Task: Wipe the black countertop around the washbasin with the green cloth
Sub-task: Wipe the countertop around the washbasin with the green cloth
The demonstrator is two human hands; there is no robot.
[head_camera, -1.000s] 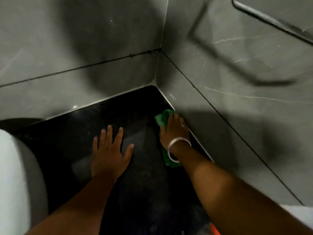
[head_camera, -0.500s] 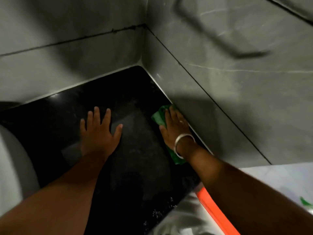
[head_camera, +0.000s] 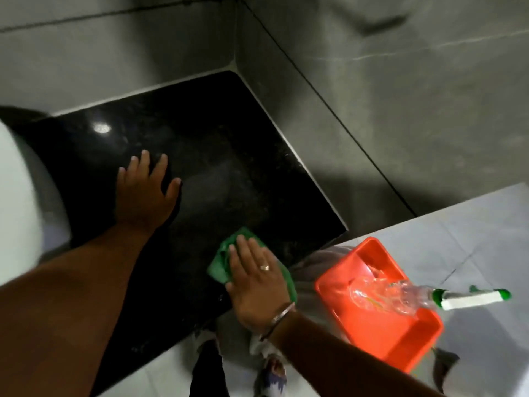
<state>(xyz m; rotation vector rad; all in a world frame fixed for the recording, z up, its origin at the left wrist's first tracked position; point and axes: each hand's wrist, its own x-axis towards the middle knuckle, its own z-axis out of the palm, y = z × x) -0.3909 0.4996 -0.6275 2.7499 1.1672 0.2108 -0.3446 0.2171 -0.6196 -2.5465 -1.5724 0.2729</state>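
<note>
The black countertop (head_camera: pixel 223 150) fills the corner between two grey tiled walls. My right hand (head_camera: pixel 254 277) lies flat on the green cloth (head_camera: pixel 220 263), pressing it onto the counter near the front edge. My left hand (head_camera: pixel 144 190) rests flat on the counter with fingers spread, holding nothing, just right of the white washbasin (head_camera: pixel 20 202) at the left edge. Most of the cloth is hidden under my palm.
Below the counter's front right corner an orange tray (head_camera: pixel 380 325) holds a clear plastic bottle (head_camera: pixel 380 293) with a green and white nozzle (head_camera: pixel 472 298). Pale floor tiles (head_camera: pixel 458 239) lie to the right. Grey walls (head_camera: pixel 372 110) bound the counter at back and right.
My right hand has dragged the cloth from the right wall edge back toward the counter's front edge. The view tilted down, bringing the orange tray and floor into sight. My left hand stayed planted.
</note>
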